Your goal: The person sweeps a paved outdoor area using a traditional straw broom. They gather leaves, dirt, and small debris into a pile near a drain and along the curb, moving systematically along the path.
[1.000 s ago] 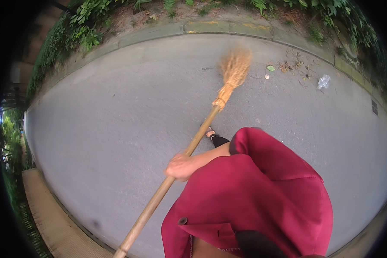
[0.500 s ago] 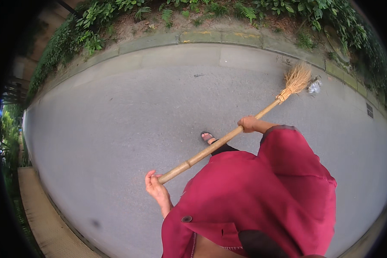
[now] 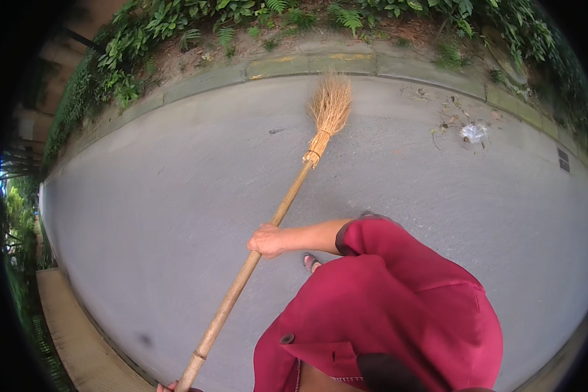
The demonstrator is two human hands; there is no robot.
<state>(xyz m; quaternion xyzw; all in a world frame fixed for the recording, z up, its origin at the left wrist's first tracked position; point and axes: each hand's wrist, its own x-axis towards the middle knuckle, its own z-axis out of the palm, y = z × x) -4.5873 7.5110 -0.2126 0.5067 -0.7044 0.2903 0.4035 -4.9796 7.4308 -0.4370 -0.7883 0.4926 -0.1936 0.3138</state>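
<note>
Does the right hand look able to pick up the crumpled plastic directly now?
Probably not: the right hand is closed around the broom handle, and the crumpled plastic lies well beyond it, near the kerb.

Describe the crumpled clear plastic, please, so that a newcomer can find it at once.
Follow the stone curb rightward past the broom head. Below it, on the grey road, leaf bits and twigs lie scattered. Among them, the crumpled plastic is the biggest piece, and the only pale, shiny one.
</note>
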